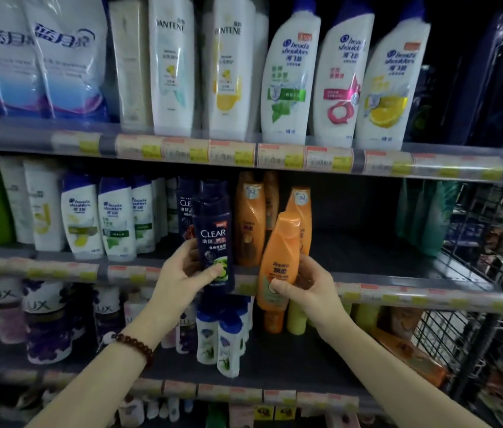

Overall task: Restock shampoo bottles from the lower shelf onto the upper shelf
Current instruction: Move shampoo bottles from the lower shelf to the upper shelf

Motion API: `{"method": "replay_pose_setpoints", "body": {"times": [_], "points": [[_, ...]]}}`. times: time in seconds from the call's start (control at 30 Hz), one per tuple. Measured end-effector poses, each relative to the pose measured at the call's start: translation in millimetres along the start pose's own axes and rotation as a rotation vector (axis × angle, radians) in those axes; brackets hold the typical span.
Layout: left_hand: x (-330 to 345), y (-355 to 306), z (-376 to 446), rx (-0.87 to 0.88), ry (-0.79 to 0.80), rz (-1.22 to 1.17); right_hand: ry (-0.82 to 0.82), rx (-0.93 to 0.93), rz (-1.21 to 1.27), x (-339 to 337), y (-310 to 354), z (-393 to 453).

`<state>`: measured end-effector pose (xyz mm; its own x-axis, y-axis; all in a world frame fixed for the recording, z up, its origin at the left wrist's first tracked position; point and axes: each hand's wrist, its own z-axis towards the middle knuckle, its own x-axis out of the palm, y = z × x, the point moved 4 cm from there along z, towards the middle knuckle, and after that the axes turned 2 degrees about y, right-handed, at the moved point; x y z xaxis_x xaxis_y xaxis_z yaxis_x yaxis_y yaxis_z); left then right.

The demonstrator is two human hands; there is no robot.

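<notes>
Left hand: left hand point(182, 273) wraps the lower half of a dark blue Clear bottle point(214, 234), thumb across the front label, fingers behind; bottle held upright in front of the middle shelf edge point(398, 293).
Right hand: right hand point(301, 287) grips an orange bottle point(279, 257) low on its body, thumb on the front; bottle tilts slightly to the right, cap up.
Where the bottles are: both are in the air, lifted just in front of the middle shelf, near matching stock: more Clear bottles point(183, 208) behind the blue one, orange shelf bottles point(248, 217) behind and beside the other.
Why held this way: low grips leave the tops free, which would suit sliding each bottle in upright beside its own brand; one per hand looks meant to save a trip.
Likely source: lower shelf point(274, 375), where small white bottles point(217, 341) and yellow bottles point(296, 319) stand; the held bottles probably came from there, though nothing shows it.
Top shelf: large Pantene bottles point(171, 66) and Head & Shoulders bottles point(290, 78), well apart from the hands.
Hidden or unclear: fingers behind both bottles are out of sight; price tags along the shelf edges are too blurred to read; right end of the middle shelf is dark; a wire rack point(472, 273) is cut off at far right.
</notes>
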<state>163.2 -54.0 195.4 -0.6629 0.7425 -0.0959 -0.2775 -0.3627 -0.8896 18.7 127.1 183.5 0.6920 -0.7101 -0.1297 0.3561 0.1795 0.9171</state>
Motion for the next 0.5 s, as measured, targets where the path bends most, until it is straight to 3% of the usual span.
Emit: {"method": "replay_pose_setpoints", "body": {"times": [0.17, 0.5], "points": [[-12, -9, 22, 0.030, -0.083, 0.016, -0.029, -0.052, -0.072, 2, 14, 16], [-12, -11, 35, 0.034, -0.063, 0.023, -0.118, -0.116, -0.201, 27, 25, 36]]}}
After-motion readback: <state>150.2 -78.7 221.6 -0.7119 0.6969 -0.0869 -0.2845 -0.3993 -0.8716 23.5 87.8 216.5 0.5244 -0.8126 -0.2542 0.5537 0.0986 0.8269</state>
